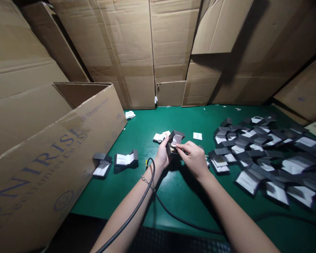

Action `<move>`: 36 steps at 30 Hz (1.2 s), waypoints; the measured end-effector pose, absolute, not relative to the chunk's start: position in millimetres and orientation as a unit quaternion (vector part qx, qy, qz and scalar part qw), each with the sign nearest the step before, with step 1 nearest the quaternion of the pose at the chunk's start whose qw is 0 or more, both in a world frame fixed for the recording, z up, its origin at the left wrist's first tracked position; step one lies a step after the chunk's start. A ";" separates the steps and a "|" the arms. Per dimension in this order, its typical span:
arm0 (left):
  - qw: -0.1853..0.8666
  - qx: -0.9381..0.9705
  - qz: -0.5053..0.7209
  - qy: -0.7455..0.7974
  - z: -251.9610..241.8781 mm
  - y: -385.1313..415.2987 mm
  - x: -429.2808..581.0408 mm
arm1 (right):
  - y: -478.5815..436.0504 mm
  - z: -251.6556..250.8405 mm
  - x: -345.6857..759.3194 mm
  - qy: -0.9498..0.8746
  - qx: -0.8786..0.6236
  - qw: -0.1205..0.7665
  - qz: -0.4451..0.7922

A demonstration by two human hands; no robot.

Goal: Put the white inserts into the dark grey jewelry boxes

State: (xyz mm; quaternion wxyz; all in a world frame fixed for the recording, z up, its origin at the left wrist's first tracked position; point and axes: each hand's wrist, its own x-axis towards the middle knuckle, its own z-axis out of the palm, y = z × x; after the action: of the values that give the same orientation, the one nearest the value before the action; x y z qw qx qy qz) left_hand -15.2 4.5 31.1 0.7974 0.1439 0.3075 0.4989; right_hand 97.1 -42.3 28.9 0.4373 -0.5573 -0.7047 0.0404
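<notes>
My left hand (162,154) is wrapped round a small black hinged box (178,134), which stands with its lid up over the table. A white lining or paper shows inside the lid. At the mouth of this box, the thumb and forefinger of my right hand (195,157) are pinched together at the edge of a thin white piece. What that piece is, I cannot make out. Just behind my left hand lie some folded white papers (160,136). Farther right, a small white card (197,136) lies flat on the green table (142,131).
Many open black boxes (249,181) with white insides crowd the right side. Two more such boxes (125,159) stand at left, beside a large open carton (94,140). A black cable (173,218) runs over my left forearm. Cardboard walls (129,63) close the back.
</notes>
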 end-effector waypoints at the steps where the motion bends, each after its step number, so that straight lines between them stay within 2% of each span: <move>1: 0.792 0.151 0.503 0.309 30.9 4.1 -14.3 | -41.7 28.0 97.9 -0.714 -0.559 0.419 0.045; 15: 0.783 0.238 0.506 0.273 24.3 2.5 -13.7 | -43.6 38.7 97.1 -0.766 -0.600 0.222 -0.058; 36: 0.758 0.314 0.498 0.282 14.4 5.8 -16.1 | -44.1 40.4 94.0 -0.766 -0.618 0.177 -0.022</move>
State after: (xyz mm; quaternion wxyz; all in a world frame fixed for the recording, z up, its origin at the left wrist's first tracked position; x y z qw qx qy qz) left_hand -16.1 5.8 14.4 0.7579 0.3137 0.2820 0.4977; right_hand 94.0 -44.1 40.4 0.1772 -0.6180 -0.7656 -0.0224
